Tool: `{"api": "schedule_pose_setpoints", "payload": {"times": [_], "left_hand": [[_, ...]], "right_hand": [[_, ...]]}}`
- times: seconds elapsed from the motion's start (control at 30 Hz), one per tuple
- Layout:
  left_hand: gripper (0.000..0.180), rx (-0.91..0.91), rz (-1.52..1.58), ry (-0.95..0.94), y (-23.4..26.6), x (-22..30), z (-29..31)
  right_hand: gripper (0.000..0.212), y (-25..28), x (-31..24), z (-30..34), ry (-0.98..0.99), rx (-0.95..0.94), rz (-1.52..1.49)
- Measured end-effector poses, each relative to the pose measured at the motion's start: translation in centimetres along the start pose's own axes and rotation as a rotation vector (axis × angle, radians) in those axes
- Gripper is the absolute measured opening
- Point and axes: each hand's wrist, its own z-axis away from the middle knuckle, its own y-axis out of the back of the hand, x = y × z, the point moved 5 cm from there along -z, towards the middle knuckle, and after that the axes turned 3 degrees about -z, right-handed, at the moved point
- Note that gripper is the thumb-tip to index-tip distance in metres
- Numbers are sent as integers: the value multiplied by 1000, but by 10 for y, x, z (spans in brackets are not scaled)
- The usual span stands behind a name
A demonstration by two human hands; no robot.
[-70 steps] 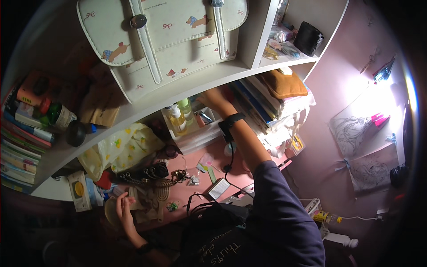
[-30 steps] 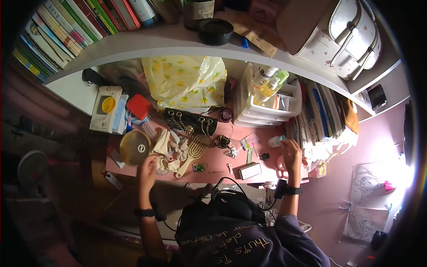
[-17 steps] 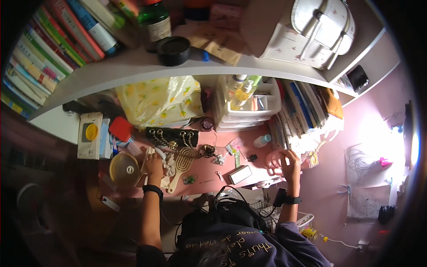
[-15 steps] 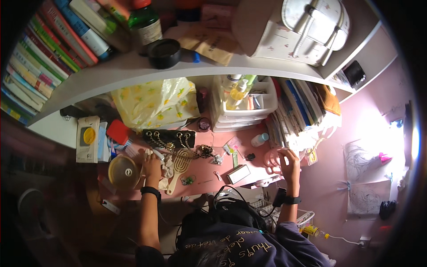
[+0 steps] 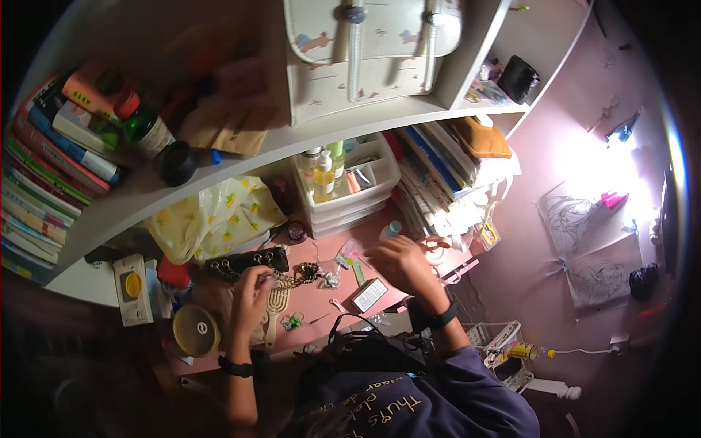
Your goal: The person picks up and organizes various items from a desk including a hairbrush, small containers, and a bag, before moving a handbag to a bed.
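Note:
My left hand (image 5: 252, 301) is raised over the desk's left part, its fingers curled to a pinch. Something small and dark seems to be at the fingertips, too small to name. Behind it lies a black chain-strap bag (image 5: 244, 263); a beige vented hairbrush (image 5: 275, 305) lies just right of the hand. My right hand (image 5: 405, 264) hovers palm down over the desk's right side with its fingers apart. Beyond its fingers stands a small bottle with a pale blue cap (image 5: 391, 230), partly hidden. A small white-and-black box (image 5: 369, 296) lies to its lower left.
A round lidded tub (image 5: 196, 330) stands at the left edge. Behind are a yellow-patterned plastic bag (image 5: 219, 215), a white drawer organizer (image 5: 347, 208) and stacked papers (image 5: 438, 175). A shelf (image 5: 219, 171) overhangs the desk, holding books (image 5: 55, 175) and a white satchel (image 5: 372, 51).
My view has turned toward the right. My left hand has lifted off the crumpled cloth beside the hairbrush. The right hand has moved left and inward, away from the pink rounded thing.

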Motion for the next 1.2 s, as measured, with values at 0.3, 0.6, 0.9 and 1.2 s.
{"api": "schedule_pose_setpoints", "payload": {"times": [0.3, 0.6, 0.9, 1.2], "left_hand": [[35, -61, -54, -319, -76, 85, -42], [43, -72, 2, -364, -91, 90, -69], [37, 253, 74, -109, -32, 36, -56], [27, 423, 64, 67, 14, -24, -2]], "right_hand": [[25, 1, -14, -37, 107, -61, -305], [21, 14, 12, -56, 222, -95, -284], [25, 35, 157, -113, 14, 349, -212], [25, -28, 284, -136, -64, 476, 153]]}}
